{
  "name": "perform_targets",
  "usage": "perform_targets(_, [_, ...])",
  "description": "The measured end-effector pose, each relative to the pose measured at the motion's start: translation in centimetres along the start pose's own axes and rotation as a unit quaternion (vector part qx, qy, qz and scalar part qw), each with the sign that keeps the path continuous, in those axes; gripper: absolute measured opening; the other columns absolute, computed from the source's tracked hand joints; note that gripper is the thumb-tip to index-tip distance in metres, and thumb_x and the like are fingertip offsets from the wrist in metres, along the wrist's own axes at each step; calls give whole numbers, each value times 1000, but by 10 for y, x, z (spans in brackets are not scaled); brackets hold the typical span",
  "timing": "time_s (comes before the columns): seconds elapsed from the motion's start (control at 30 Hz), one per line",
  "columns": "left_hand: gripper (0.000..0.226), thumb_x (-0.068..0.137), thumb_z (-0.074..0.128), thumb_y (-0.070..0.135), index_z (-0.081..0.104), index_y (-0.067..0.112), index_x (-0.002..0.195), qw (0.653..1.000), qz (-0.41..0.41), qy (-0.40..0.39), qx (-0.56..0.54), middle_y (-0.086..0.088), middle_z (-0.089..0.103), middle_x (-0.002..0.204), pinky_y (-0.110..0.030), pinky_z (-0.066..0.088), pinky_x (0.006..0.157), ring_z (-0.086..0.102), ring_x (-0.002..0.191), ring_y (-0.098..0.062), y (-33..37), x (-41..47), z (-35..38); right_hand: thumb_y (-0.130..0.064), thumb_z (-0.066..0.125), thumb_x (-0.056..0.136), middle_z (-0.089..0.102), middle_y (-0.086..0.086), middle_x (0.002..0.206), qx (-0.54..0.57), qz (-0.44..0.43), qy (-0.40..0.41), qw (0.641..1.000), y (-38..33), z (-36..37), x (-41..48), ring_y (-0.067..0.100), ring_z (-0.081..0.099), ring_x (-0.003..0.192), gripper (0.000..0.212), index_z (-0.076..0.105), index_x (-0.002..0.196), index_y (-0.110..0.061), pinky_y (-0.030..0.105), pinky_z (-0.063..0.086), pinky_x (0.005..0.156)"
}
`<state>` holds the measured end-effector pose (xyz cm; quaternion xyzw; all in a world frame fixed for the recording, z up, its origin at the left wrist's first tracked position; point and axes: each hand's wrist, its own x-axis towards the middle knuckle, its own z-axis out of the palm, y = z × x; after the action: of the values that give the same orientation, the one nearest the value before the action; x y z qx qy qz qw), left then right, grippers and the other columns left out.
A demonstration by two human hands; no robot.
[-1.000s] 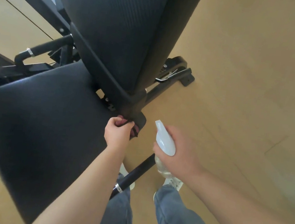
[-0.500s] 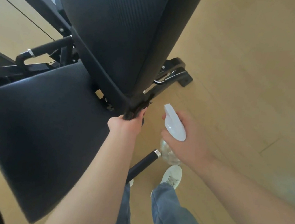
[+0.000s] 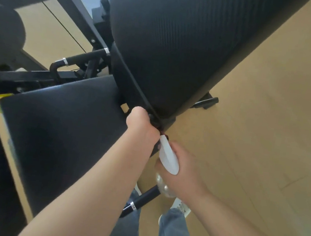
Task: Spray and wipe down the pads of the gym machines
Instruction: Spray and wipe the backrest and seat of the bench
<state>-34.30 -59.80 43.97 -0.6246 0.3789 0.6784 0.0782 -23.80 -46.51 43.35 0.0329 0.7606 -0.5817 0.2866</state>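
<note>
My left hand [image 3: 142, 125] was clenched at the lower corner of the back pad [image 3: 180, 51], just above the seat pad [image 3: 63, 125]. It looked wrapped round a dark cloth [image 3: 160, 130], though so little of the cloth showed that I couldn't be sure. My right hand [image 3: 185, 168] gripped the spray bottle [image 3: 169, 156] by the neck, under its white head, with the clear body hanging below my palm. The nozzle pointed up toward that same corner and almost touched my left knuckles. Both hands were out over the floor [image 3: 268, 133], beside the machine.

I judged the bottle light, thin plastic, best held just where I had it so a finger could reach the trigger. The ribbed pad looked firm and bolted in place, so it would take hard rubbing without shifting. Once wet it would probably go slick, so the soft cloth wanted bunching tight in my fist.
</note>
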Motion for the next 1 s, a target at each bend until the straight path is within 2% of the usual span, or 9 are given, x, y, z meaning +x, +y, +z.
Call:
perform_targets(0.13, [25,83,54,20,68,8,100,996,66,24,-51,-11,69,96,-48,54,96,66,109,-39,2,47,-3,-37,64,78,63,-8,83,2,10,24,1000,0,17,9,10,59,74,27,63,102,-24,35,52,70])
perform_targets(0.17, [26,79,56,18,69,8,99,995,67,30,-67,-9,70,92,-48,55,95,69,105,-37,3,61,-8,-36,65,78,61,-7,82,-4,11,25,1000,3,19,11,9,57,73,26,63,101,-23,35,51,69])
perform_targets(0.33, [46,74,54,16,63,15,119,996,71,-5,-55,-4,69,104,-46,56,88,69,94,-30,15,87,-18,-34,67,78,63,-9,85,-27,26,54,998,8,32,17,10,60,76,27,64,103,-24,31,51,69])
perform_targets(0.5, [18,98,45,10,48,26,106,968,223,-113,-3,2,52,95,-31,45,76,52,82,-13,32,59,-4,-28,73,85,66,-14,93,-45,8,12,999,-13,40,24,10,65,87,25,64,108,-31,35,58,77])
perform_targets(0.63, [32,97,45,16,48,31,125,962,271,-39,13,2,57,119,-29,47,89,57,95,-11,54,97,2,-25,73,89,64,-9,93,-63,-15,-2,998,-26,43,42,13,65,85,20,62,105,-30,32,58,72])
perform_targets(0.73, [47,99,42,27,38,31,146,977,209,-29,13,-1,56,133,-30,46,96,56,108,-13,46,115,-4,-24,72,89,63,-7,91,-66,-17,21,997,-27,48,50,14,63,84,18,61,103,-29,32,56,71])
perform_targets(0.87, [82,65,50,65,48,36,142,994,76,-70,23,-2,58,137,-50,41,109,54,121,-26,38,134,-16,-25,73,90,62,-12,90,-54,4,14,998,-23,60,48,12,63,85,21,61,105,-30,28,56,73])
perform_targets(0.93, [71,77,53,61,47,39,144,993,73,-81,33,4,55,142,-51,40,111,52,127,-25,49,123,-12,-26,74,90,63,-13,91,-54,11,10,998,-20,64,48,10,64,88,22,61,107,-32,26,56,75])
perform_targets(1.0, [58,97,45,48,33,41,153,982,160,-79,66,12,48,140,-50,30,118,44,135,-21,70,113,0,-23,74,89,65,-15,94,-38,28,7,999,-19,69,48,7,65,91,24,62,107,-34,20,54,75])
